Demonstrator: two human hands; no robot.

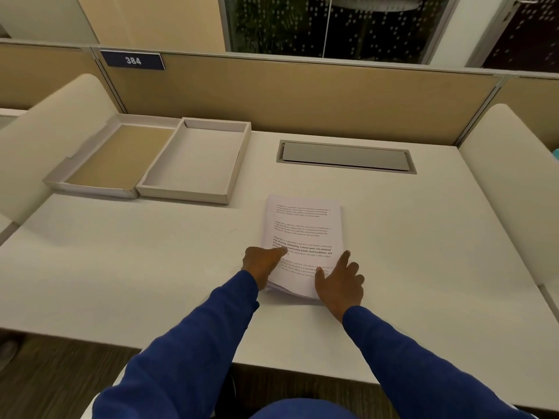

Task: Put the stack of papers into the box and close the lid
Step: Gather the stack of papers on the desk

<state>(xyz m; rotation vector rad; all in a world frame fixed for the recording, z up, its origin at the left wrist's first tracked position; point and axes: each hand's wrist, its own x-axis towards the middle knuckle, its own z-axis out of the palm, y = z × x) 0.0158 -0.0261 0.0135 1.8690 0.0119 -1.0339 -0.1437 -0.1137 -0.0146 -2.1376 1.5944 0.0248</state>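
A stack of printed white papers (304,234) lies on the pale desk (121,267), a little right of centre. My left hand (262,261) grips the stack's near left corner, thumb on top and fingers under the lifted edge. My right hand (340,281) rests on the near right corner with fingers spread. The box (193,164) stands open and empty at the back left. Its lid (99,161) lies flat to the left of it, tan inside facing up, touching the box's side.
A tan partition (302,98) with a "384" plate (133,60) runs along the desk's back. A grey cable hatch (346,157) is set into the desk behind the papers. Rounded cream dividers (45,140) (511,182) flank both sides.
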